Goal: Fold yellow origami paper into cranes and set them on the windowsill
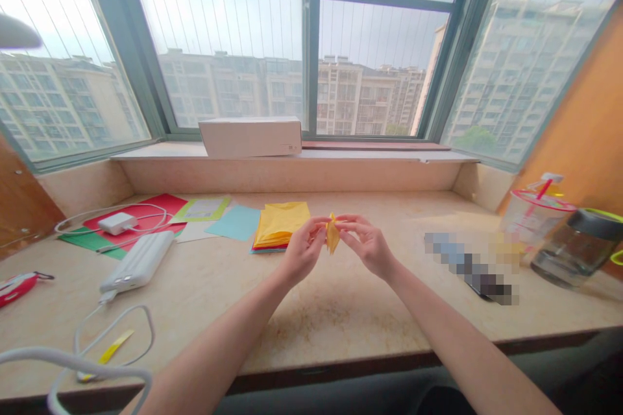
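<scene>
A small piece of folded yellow paper (333,237) is held up over the stone counter, seen nearly edge-on. My left hand (307,248) pinches its left side between thumb and fingers. From the other side, my right hand (368,243) grips it the same way, with the fingertips close to its top. Just behind my left hand lies a stack of folded paper pieces (282,220), yellow on top with red and blue edges showing below. A light blue paper sheet (235,223) rests against the stack's left side.
Red paper (170,205), green paper (78,243), a white charger (117,224) and a white power bank (139,261) with cables lie at left. A plastic cup (535,217), a dark-lidded bottle (577,249) and a blurred-out object (467,266) are at right. A white box (250,137) stands on the sill.
</scene>
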Motion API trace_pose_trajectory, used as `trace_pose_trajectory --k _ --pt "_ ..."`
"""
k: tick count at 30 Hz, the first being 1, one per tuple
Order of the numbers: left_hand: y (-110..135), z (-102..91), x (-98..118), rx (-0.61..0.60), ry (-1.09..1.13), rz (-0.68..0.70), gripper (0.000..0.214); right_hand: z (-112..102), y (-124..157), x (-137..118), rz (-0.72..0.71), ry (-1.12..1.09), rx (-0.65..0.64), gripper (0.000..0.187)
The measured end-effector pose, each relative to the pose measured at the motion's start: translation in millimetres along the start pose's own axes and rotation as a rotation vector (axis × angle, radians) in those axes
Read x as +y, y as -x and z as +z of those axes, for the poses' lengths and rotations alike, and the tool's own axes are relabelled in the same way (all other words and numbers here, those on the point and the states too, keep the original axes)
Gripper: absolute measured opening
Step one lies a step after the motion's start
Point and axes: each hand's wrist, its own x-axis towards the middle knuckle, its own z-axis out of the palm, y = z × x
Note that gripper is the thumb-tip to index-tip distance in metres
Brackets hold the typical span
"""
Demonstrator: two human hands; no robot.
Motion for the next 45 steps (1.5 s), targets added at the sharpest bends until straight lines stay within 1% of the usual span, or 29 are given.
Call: trace_pose_trajectory --k 6,9,12,15,19,26,32,35,38,41,45 --pt "0 -1.0 0 -0.002 0.059 -0.016 0.024 -4 1 0 -0.029 0.047 -0.059 0.024" --pt "0 -1.1 -1 -0.015 0.072 -0.035 0.024 -5 1 1 -0.036 0.089 -0.064 0.025" --pt "0 -0.4 -2 -0.025 0.061 -0.067 0.024 -5 1 4 -0.028 0.114 -0.049 0.021" --pt "1 0.7 -3 -0.035 0.057 -0.071 0.023 -4 1 7 0.001 0.083 -0.017 0.017" --pt "0 1.3 -3 -0.016 0.034 -0.061 0.018 -2 1 11 0.032 -0.003 0.013 0.016" --pt "0 0.9 5 0.019 -0.037 -0.034 0.011 0 1 6 0.048 -0.125 -0.026 0.017" --pt "2 0.2 4 -0.03 -0.027 0.01 0.012 -2 2 1 0.065 -0.136 -0.045 0.016" --pt "4 -1.2 2 -0.066 -0.02 0.008 0.014 -3 3 -2 0.058 -0.137 -0.063 0.019" --pt "4 -2.7 -1 -0.076 -0.019 0.003 0.019 -4 3 -4 0.063 -0.115 -0.073 0.022" --pt "2 -3.6 -5 -0.063 -0.054 0.021 0.019 -4 3 -5 0.074 -0.07 -0.049 0.019" --pt "0 -2.9 -10 -0.03 -0.077 0.039 0.021 -1 3 1 0.084 -0.038 0.017 0.018"
